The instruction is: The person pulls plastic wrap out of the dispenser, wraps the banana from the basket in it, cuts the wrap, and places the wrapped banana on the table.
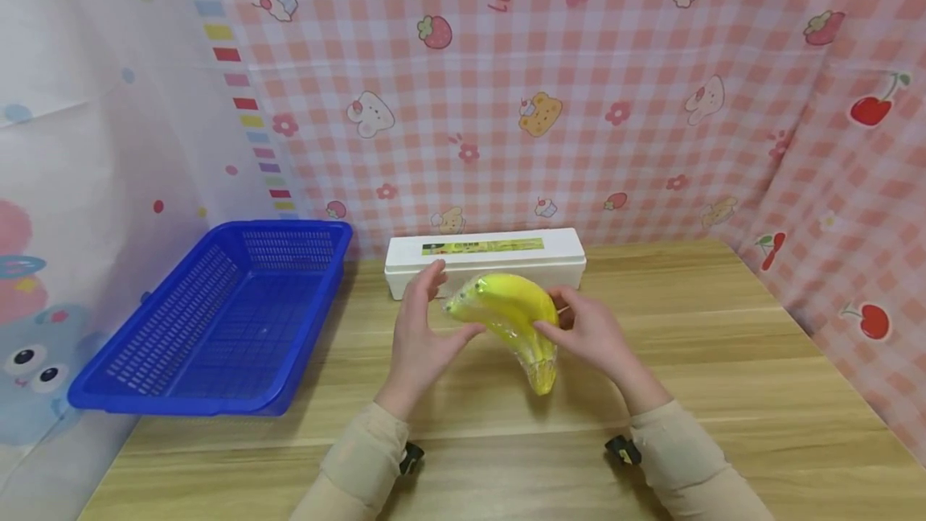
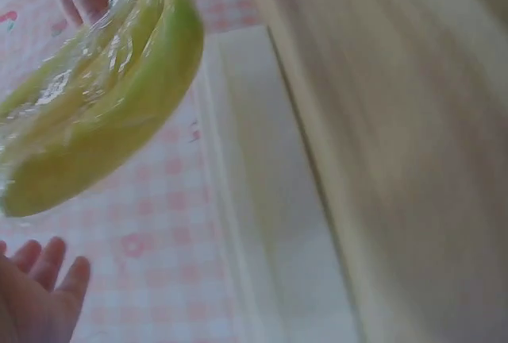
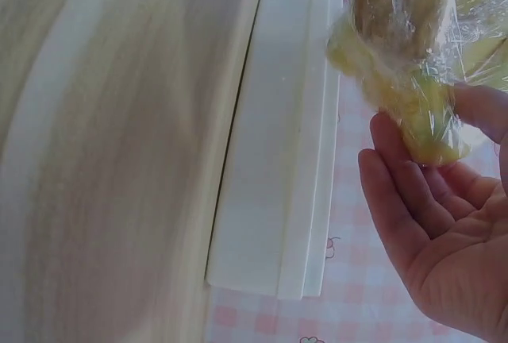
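A bunch of yellow bananas (image 1: 510, 304) in clear plastic wrap is held above the wooden table, its stem end toward me. My right hand (image 1: 593, 332) grips it from the right side, thumb in front and fingers behind. In the right wrist view the right hand (image 3: 444, 240) has its fingers and thumb around the wrapped bananas (image 3: 429, 105). To the left of the bunch is my left hand (image 1: 423, 336), fingers spread and thumb near the wrap. The left wrist view shows a gap between the left hand (image 2: 40, 295) and the bananas (image 2: 119, 113).
Behind the hands, a long white lidded box (image 1: 557, 244) with a yellow-green label stands against the pink checked cloth (image 1: 622, 47). A blue plastic basket (image 1: 307, 336) sits at the left of the wooden table (image 1: 687, 320). Both sleeves carry small black devices at the wrists.
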The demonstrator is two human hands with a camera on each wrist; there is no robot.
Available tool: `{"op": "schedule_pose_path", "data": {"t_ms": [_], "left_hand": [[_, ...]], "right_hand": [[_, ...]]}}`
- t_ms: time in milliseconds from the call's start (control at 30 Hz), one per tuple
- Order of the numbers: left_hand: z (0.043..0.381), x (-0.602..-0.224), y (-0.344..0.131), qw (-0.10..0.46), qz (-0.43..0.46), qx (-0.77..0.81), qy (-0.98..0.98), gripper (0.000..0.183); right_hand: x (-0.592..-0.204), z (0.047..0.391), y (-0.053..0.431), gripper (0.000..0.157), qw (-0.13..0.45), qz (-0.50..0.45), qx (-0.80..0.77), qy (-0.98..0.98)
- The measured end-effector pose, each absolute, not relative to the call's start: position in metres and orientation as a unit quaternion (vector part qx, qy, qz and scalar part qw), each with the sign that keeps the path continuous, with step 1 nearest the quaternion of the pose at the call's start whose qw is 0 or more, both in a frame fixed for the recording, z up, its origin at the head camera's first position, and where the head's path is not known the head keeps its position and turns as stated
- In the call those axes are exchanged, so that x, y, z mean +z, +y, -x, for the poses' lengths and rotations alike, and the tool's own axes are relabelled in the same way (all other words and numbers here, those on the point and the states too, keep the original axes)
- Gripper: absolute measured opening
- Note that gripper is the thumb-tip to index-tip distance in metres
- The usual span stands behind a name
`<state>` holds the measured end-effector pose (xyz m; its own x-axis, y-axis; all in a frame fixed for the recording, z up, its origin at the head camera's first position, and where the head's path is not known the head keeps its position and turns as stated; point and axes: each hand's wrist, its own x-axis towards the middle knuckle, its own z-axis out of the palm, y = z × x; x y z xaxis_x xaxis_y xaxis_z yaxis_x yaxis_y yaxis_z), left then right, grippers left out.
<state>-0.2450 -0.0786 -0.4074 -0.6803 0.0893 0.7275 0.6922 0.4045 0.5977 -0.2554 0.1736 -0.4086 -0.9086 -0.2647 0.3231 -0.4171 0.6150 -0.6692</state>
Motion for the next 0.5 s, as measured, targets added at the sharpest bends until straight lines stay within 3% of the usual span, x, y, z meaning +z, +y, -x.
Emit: {"op": "schedule_pose_path", "data": {"t_ms": [100,200,500], "left_hand": [[0.245,-0.401,-0.081,0.395,0.286,-0.401,-0.775,0.086],[0.244,-0.396,-0.082,0.438,0.308,-0.347,-0.77,0.07],[0.238,-0.393,-0.079,0.397,0.295,-0.312,-0.811,0.043]], "right_hand": [[-0.408,0.257,0.176,0.039,0.103,-0.182,0.384,-0.899],[-0.406,0.258,0.178,0.038,0.115,-0.181,0.371,-0.903],[-0.4,0.256,0.176,0.036,0.149,-0.186,0.303,-0.923]]}}
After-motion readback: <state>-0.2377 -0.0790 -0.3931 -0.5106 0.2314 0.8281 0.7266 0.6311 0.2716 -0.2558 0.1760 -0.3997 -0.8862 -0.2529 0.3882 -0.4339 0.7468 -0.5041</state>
